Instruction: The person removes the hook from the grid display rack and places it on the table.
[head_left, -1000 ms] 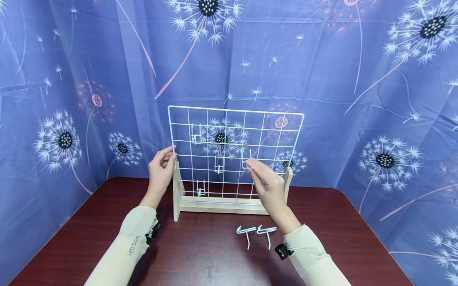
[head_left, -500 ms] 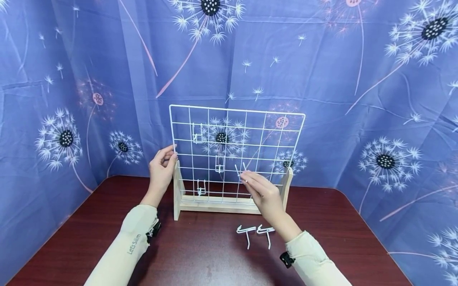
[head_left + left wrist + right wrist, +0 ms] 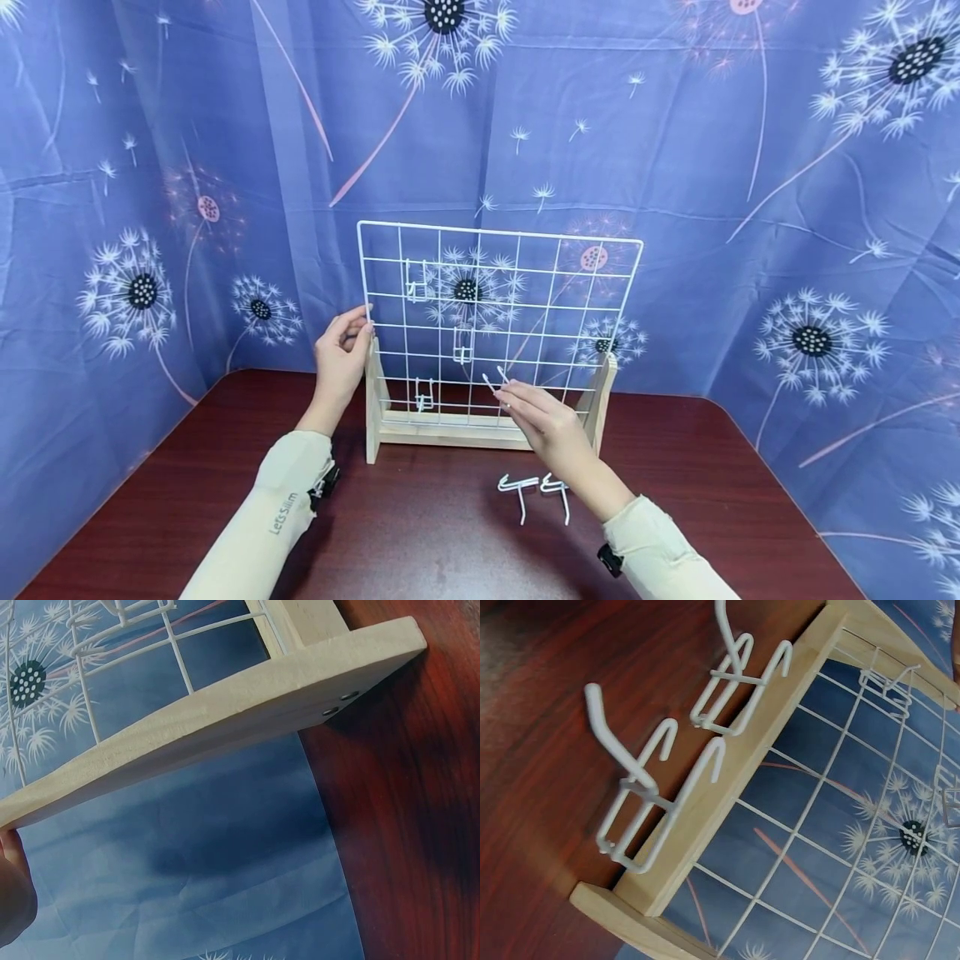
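A white wire grid panel (image 3: 498, 258) stands upright in a pale wooden stand (image 3: 450, 434). My left hand (image 3: 341, 354) pinches the panel's left edge, by the top of the stand's side piece; the left wrist view catches part of this hand (image 3: 15, 892) at its border. In front of the panel's lower right part, my right hand (image 3: 546, 423) holds a white wire hook (image 3: 491, 382) between fingertips, prongs pointing up and left. Fingers cover most of that hook. Three similar hooks hang on the mesh: upper left (image 3: 416, 291), middle (image 3: 462, 355) and lower left (image 3: 424, 401).
Two more white hooks lie on the dark red table (image 3: 420, 533), one hook (image 3: 519, 485) left of the other hook (image 3: 556, 486), in front of the stand and near my right forearm. A blue dandelion-print curtain (image 3: 300, 167) surrounds the table's back and sides.
My right hand has come down and slightly left with its hook, away from the mesh's middle right. The hook's prongs now tilt left. My left hand stays at the panel's edge.
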{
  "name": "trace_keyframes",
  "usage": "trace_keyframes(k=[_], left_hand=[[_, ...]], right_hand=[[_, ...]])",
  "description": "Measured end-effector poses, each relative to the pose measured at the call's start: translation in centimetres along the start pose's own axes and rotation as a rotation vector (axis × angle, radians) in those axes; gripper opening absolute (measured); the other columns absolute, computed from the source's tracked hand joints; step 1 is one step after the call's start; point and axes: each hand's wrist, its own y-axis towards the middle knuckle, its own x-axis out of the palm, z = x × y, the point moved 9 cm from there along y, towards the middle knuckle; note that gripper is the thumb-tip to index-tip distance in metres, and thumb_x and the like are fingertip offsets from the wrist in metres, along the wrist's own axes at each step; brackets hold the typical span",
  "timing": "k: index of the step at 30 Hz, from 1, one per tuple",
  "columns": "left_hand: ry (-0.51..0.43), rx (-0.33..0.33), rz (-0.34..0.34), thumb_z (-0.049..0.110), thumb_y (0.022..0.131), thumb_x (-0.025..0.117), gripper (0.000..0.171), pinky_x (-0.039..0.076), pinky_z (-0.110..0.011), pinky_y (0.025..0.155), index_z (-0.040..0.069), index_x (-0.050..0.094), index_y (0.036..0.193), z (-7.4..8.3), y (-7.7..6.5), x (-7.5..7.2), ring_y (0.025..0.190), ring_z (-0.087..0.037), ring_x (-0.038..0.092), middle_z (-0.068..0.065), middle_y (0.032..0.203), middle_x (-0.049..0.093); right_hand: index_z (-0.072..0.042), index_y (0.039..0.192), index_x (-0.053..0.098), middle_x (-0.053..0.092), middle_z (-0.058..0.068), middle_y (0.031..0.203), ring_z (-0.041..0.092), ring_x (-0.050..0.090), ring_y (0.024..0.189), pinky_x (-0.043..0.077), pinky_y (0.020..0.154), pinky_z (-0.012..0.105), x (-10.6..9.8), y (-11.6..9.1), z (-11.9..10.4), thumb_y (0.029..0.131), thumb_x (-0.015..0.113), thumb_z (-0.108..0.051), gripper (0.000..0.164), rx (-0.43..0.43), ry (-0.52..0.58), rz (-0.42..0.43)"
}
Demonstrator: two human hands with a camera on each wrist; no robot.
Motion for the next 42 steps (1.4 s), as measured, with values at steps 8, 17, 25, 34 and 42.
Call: trace_keyframes(k=[8, 17, 25, 34, 42], left_hand=[[0.001, -0.026, -0.003, -0.015, 0.087, 0.058, 0.028, 0.051, -0.011, 0.065, -0.016, 0.061, 0.115, -0.1, 0.0, 0.1, 0.079, -0.01, 0.06, -0.032, 0.093, 0.056], [0.003, -0.01, 0.0, -0.015, 0.087, 0.058, 0.028, 0.052, -0.012, 0.067, -0.016, 0.061, 0.115, 0.0, -0.1, -0.1, 0.08, -0.013, 0.061, -0.032, 0.092, 0.057], [-0.003, -0.003, -0.007, -0.014, 0.087, 0.058, 0.028, 0.052, -0.013, 0.067, -0.016, 0.06, 0.115, -0.1, -0.2, -0.1, 0.081, -0.01, 0.061, -0.032, 0.093, 0.056], [0.003, -0.004, -0.006, -0.015, 0.087, 0.058, 0.027, 0.051, -0.011, 0.066, -0.017, 0.06, 0.114, 0.0, -0.1, -0.1, 0.08, -0.009, 0.06, -0.033, 0.093, 0.057], [0.013, 0.0, -0.009, -0.014, 0.087, 0.058, 0.027, 0.052, -0.012, 0.066, -0.016, 0.061, 0.115, 0.2, 0.0, 0.0, 0.081, -0.015, 0.062, -0.031, 0.093, 0.057]], right_hand=[[-0.001, 0.104, 0.072, 0.07, 0.013, 0.104, 0.03, 0.067, 0.098, 0.053, 0.09, 0.031, 0.7, -1.0, -0.5, 0.101, 0.05, -0.02, 0.03, -0.057, -0.025, -0.045], [-0.002, 0.106, 0.072, 0.07, 0.011, 0.106, 0.032, 0.066, 0.1, 0.052, 0.092, 0.033, 1.7, -1.7, -1.0, 0.103, 0.045, -0.021, 0.033, -0.085, -0.013, -0.128], [-0.001, 0.108, 0.071, 0.07, 0.011, 0.105, 0.029, 0.066, 0.101, 0.053, 0.092, 0.033, 2.6, -2.5, -1.6, 0.103, 0.043, -0.02, 0.034, -0.133, -0.023, -0.182], [-0.001, 0.108, 0.071, 0.07, 0.011, 0.108, 0.028, 0.066, 0.103, 0.051, 0.094, 0.031, 3.3, -2.8, -2.1, 0.101, 0.048, -0.017, 0.029, -0.146, -0.031, -0.242], [-0.001, 0.108, 0.072, 0.07, 0.011, 0.106, 0.028, 0.066, 0.101, 0.053, 0.091, 0.036, 3.6, -2.9, -3.0, 0.098, 0.054, -0.012, 0.023, -0.209, -0.031, -0.261]])
